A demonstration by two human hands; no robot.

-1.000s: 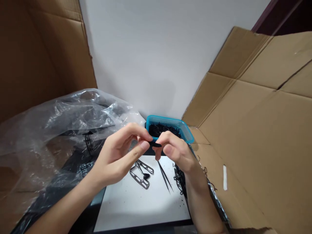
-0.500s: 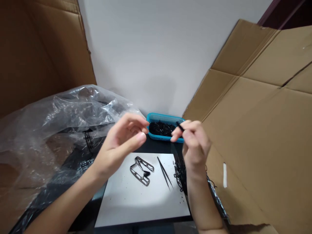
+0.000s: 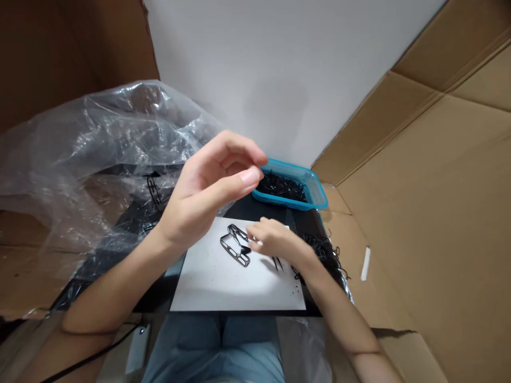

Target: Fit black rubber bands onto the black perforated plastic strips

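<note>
My left hand (image 3: pixel 215 181) hangs in the air above the edge of a clear plastic sheet (image 3: pixel 107 133), its fingers curled and nothing visible in them. My right hand (image 3: pixel 273 239) is low over a white board (image 3: pixel 207 287), fingertips right beside a black linked, chain-like piece (image 3: pixel 235 246). Whatever its fingers may hold is hidden. Black tweezers (image 3: pixel 278 264) lie mostly under that wrist. Beyond both hands stands a blue plastic basket (image 3: pixel 315 194) full of small black pieces.
Black tangled strands (image 3: pixel 323 252) lie right of the board on a dark surface. Cardboard flaps (image 3: pixel 415 213) rise on the right, with a white wall behind the basket. My jeans-covered lap (image 3: pixel 215 351) lies below the table edge, and a cable runs lower left.
The view has tilted downward. My right hand has dropped from above the basket to the board, and the small black piece it held no longer shows. My left hand has moved slightly up.
</note>
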